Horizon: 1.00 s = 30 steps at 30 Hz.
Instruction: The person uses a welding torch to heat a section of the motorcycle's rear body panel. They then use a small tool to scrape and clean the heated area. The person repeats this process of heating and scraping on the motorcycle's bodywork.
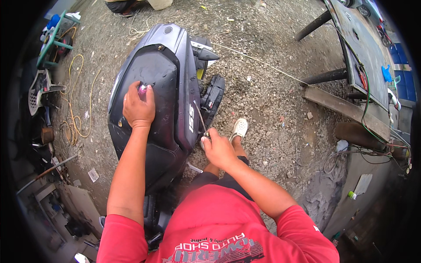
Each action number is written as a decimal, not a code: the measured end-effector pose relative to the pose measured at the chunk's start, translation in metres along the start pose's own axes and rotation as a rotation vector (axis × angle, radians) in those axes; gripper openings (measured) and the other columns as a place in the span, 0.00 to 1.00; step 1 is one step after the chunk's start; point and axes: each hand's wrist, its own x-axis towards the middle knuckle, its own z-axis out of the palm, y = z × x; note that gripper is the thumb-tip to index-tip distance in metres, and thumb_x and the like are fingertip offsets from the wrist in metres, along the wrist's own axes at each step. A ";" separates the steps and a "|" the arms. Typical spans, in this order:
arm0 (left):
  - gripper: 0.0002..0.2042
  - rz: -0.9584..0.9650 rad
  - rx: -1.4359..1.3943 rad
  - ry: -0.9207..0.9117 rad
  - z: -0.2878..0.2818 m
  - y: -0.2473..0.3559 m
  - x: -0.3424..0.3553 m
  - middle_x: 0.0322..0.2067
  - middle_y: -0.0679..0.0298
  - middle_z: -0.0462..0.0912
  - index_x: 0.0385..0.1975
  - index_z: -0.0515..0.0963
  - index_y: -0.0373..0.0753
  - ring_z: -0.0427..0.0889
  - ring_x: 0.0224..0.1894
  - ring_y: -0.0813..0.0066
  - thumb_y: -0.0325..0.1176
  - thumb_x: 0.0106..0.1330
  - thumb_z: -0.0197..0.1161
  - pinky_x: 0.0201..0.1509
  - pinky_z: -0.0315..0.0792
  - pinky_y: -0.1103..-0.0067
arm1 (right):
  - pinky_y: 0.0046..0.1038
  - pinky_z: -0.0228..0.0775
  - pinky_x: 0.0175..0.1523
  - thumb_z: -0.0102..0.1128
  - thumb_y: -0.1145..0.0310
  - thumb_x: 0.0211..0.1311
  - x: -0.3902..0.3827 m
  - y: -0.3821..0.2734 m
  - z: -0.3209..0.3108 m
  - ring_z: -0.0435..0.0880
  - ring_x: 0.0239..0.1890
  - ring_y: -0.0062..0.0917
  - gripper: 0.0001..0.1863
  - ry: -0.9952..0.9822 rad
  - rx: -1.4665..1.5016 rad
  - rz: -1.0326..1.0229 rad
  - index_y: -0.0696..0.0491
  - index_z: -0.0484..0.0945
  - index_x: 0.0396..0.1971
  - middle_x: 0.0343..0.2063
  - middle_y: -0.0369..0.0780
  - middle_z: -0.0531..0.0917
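A motor scooter stands in front of me, with a black seat (153,70) and a grey side panel (187,74). My left hand (139,107) rests over the seat, its fingers closed round a small pink lighter (142,90) with a pale top; most of it is hidden in the grip. Dents or tears mark the seat cover near those fingers. Beside the scooter's right side, my right hand (217,148) is closed on a screwdriver (200,115) with a thin metal shaft. The shaft points away from me alongside the panel, and the fingers hide its handle.
Gravel ground (267,101) surrounds the scooter. A yellow hose (72,127) lies coiled at left, near a green metal frame (50,48). To the right are a metal-legged table (357,48), a beam (342,109) and cables. A cord (258,63) stretches across the gravel toward the table.
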 end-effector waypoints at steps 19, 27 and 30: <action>0.19 -0.009 0.000 -0.003 0.001 0.001 0.000 0.43 0.55 0.87 0.55 0.79 0.47 0.86 0.48 0.49 0.51 0.72 0.65 0.52 0.78 0.59 | 0.59 0.75 0.43 0.57 0.57 0.77 -0.002 0.017 0.005 0.86 0.35 0.60 0.17 0.063 0.059 -0.046 0.52 0.73 0.54 0.28 0.56 0.86; 0.20 -0.022 0.009 -0.011 0.000 0.002 0.000 0.45 0.55 0.88 0.56 0.79 0.47 0.86 0.50 0.49 0.51 0.72 0.65 0.53 0.78 0.59 | 0.59 0.75 0.43 0.58 0.57 0.76 -0.002 0.011 0.006 0.86 0.35 0.60 0.17 0.051 0.063 -0.023 0.52 0.73 0.55 0.27 0.57 0.86; 0.20 -0.018 0.000 -0.009 0.000 0.001 0.000 0.45 0.55 0.88 0.56 0.79 0.47 0.86 0.50 0.49 0.52 0.72 0.65 0.53 0.78 0.59 | 0.59 0.75 0.44 0.58 0.58 0.76 -0.002 0.010 0.006 0.86 0.36 0.61 0.17 0.034 0.074 -0.008 0.53 0.73 0.55 0.28 0.57 0.86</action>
